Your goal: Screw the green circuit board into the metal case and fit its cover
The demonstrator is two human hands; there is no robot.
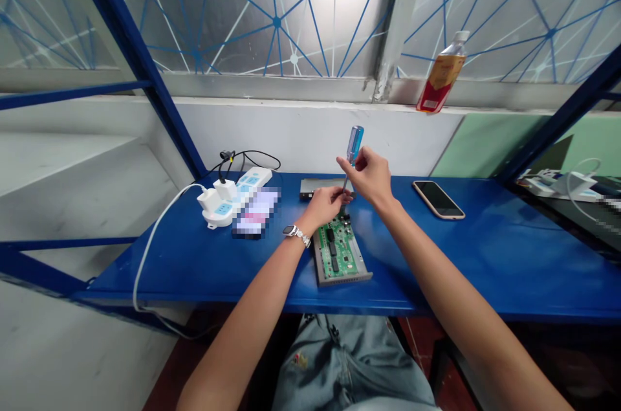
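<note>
A green circuit board in a grey metal tray (338, 252) lies on the blue table (194, 262) in front of me. My right hand (369, 175) is closed round a screwdriver with a clear blue handle (354, 142), held upright with its shaft pointing down at the board's far end. My left hand (326, 202), with a watch on the wrist, rests at the board's far edge, fingers curled near the screwdriver's tip. What those fingers hold, if anything, I cannot make out.
A grey metal cover (315, 187) lies behind the board. A white power strip with plugs (233, 197) sits at the left, a phone (438, 199) at the right. A bottle (444, 74) stands on the window ledge. Cables and devices lie at the far right (563, 184).
</note>
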